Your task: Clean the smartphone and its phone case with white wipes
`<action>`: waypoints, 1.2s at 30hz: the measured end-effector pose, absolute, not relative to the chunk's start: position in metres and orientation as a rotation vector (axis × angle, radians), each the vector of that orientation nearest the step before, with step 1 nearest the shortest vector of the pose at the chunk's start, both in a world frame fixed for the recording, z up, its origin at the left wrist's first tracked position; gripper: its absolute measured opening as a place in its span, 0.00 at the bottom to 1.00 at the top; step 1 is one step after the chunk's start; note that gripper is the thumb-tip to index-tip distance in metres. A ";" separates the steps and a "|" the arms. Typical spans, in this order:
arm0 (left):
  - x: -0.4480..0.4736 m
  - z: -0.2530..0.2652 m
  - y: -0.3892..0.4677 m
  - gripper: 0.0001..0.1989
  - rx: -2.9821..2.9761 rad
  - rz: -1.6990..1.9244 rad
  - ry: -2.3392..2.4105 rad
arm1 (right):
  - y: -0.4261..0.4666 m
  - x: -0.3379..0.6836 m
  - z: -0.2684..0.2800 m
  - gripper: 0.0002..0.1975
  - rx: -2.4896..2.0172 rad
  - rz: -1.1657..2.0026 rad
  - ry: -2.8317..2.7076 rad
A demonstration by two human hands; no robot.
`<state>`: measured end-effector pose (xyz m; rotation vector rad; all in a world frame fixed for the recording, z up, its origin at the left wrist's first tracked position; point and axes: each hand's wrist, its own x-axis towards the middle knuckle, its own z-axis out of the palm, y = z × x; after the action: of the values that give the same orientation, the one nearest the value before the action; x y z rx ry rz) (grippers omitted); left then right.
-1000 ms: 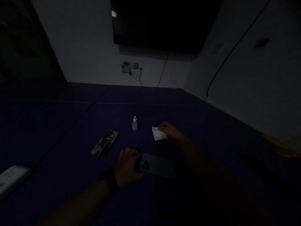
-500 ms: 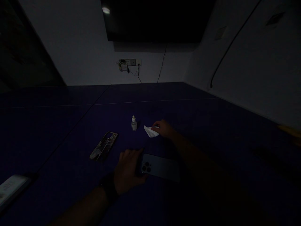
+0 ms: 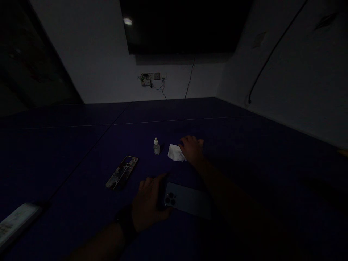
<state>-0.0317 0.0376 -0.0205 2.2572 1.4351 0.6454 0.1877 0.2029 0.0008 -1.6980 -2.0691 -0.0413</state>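
Note:
A blue smartphone [image 3: 189, 199] lies back up on the dark purple surface, its camera end toward my left hand [image 3: 148, 199]. The thumb and index finger of that hand close about this end at its edges. Further forward, my right hand [image 3: 192, 149] is over the right edge of a crumpled white tissue [image 3: 175, 153], with bent fingers gripping it; its fingertips are partly hidden. Left of the tissue a small dropper bottle [image 3: 157, 148] with a white cap stands upright. A patterned phone case [image 3: 122, 173] lies to the left of the bottle.
A white box-like object [image 3: 17, 221] lies at the lower left edge. At the back, a wall carries a large dark screen [image 3: 182, 29] and a socket strip [image 3: 153, 76] with cables. A black cable [image 3: 272, 54] runs along the right wall. The room is very dim.
My right hand has shifted slightly right and turned, its fingers now more curled. The tissue has changed shape and looks more crumpled. The left hand keeps its place at the smartphone. The view has tilted slightly.

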 end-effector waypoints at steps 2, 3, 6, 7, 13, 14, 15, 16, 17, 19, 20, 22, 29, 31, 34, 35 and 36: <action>-0.032 -0.019 0.037 0.45 2.255 0.620 1.442 | 0.198 0.191 -0.001 0.14 -1.559 -0.148 -2.124; -0.032 -0.019 0.037 0.44 2.259 0.609 1.445 | 0.195 0.192 -0.003 0.15 -1.466 -0.139 -2.215; -0.032 -0.020 0.036 0.40 2.277 0.595 1.458 | 0.190 0.188 -0.015 0.13 -1.347 -0.052 -2.393; -0.032 -0.021 0.036 0.38 2.281 0.595 1.463 | 0.189 0.185 -0.019 0.14 -1.340 -0.031 -2.424; -0.033 -0.026 0.037 0.35 2.296 0.675 1.488 | 0.182 0.179 -0.024 0.20 -1.347 0.040 -2.495; -0.033 -0.027 0.037 0.35 2.297 0.698 1.497 | 0.180 0.180 -0.018 0.21 -1.356 0.037 -2.488; -0.033 -0.028 0.037 0.33 2.298 0.719 1.509 | 0.178 0.181 -0.011 0.21 -1.369 0.030 -2.476; -0.033 -0.029 0.037 0.31 2.303 0.733 1.517 | 0.174 0.183 -0.004 0.21 -1.386 0.019 -2.462; -0.032 -0.029 0.036 0.29 2.313 0.745 1.526 | 0.168 0.185 0.004 0.20 -1.404 0.009 -2.452; -0.030 -0.030 0.032 0.26 2.366 0.754 1.552 | 0.151 0.189 0.017 0.16 -1.433 -0.002 -2.453; -0.029 -0.029 0.029 0.25 2.412 0.758 1.554 | 0.139 0.191 0.022 0.14 -1.442 -0.002 -2.466; -0.026 -0.026 0.024 0.22 2.506 0.725 1.534 | 0.111 0.193 0.025 0.11 -1.480 -0.011 -2.468; -0.040 -0.004 0.037 0.22 2.491 0.332 1.931 | 0.034 0.189 0.002 0.21 -1.508 0.197 -2.436; -0.056 0.002 0.051 0.24 2.422 0.286 2.054 | 0.030 0.187 -0.002 0.24 -1.490 0.200 -2.442; -0.083 0.006 0.067 0.27 2.272 0.230 2.243 | 0.028 0.185 -0.004 0.25 -1.494 0.168 -2.446; -0.091 0.007 0.070 0.27 2.232 0.205 2.279 | 0.028 0.184 -0.004 0.25 -1.488 0.164 -2.453; -0.097 0.007 0.072 0.27 2.201 0.179 2.299 | 0.027 0.184 -0.004 0.25 -1.476 0.162 -2.463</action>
<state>-0.0971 0.0720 0.0068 2.2010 2.2992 0.1787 0.1840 0.0268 -0.0038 -1.4759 -2.4629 0.1621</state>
